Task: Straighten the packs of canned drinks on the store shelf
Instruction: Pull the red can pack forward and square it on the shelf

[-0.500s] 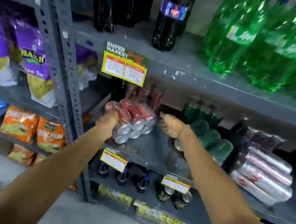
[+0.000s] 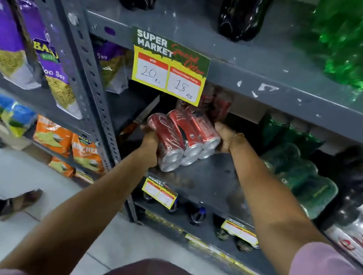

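Head cam has both hands clamped on the red can pack (image 2: pixel 182 141), which lies on its side on the middle shelf (image 2: pixel 211 180) around 12 o'clock from the person, can ends pointing out. Left hand (image 2: pixel 150 143) grips the near left corner, right hand (image 2: pixel 224 139) is pressed flat against the far right side. Looks like mid-adjust on this pack, it's sitting skewed to the shelf edge. Next bit probably needs a twist to square it up, then a push back toward the loose red cans (image 2: pixel 215 102) behind. Green can packs (image 2: pixel 299 170) at 2 o'clock look untouched.
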Action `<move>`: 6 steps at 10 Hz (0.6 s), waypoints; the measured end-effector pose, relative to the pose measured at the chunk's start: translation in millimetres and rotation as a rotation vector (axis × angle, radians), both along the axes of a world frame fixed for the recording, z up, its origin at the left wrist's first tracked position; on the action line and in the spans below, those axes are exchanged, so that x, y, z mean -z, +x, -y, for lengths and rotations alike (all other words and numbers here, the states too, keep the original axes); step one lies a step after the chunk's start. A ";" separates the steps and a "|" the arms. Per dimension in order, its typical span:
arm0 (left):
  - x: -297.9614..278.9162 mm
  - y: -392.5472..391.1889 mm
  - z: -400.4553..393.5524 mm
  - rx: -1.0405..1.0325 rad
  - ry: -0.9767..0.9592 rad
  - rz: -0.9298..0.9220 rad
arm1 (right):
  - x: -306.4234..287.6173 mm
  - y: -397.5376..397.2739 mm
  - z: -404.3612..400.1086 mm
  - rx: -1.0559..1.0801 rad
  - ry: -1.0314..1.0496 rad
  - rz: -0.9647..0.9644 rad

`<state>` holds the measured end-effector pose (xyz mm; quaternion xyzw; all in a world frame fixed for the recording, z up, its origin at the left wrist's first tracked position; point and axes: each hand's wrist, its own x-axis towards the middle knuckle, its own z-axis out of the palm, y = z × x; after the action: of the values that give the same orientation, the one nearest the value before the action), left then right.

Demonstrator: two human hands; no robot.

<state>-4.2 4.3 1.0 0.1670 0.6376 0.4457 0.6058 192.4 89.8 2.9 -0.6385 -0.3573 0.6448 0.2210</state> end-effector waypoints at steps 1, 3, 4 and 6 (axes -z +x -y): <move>-3.4 -3.6 -1.8 0.012 -0.009 0.084 | -0.9 -3.3 5.2 -0.134 -0.017 -0.036; -14.5 2.0 -3.0 -0.012 0.064 0.171 | -2.0 -7.5 20.1 0.020 -0.002 -0.227; -13.0 0.7 -4.9 0.043 0.097 0.010 | -5.2 -11.4 26.9 0.105 0.026 -0.338; -15.4 6.3 -16.6 0.030 0.134 0.014 | 5.2 -13.0 40.9 0.298 0.155 -0.466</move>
<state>2.0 20.9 16.4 0.2136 0.5996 0.4791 0.6044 179.4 48.9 -2.2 -0.4998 -0.2474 0.7052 0.4377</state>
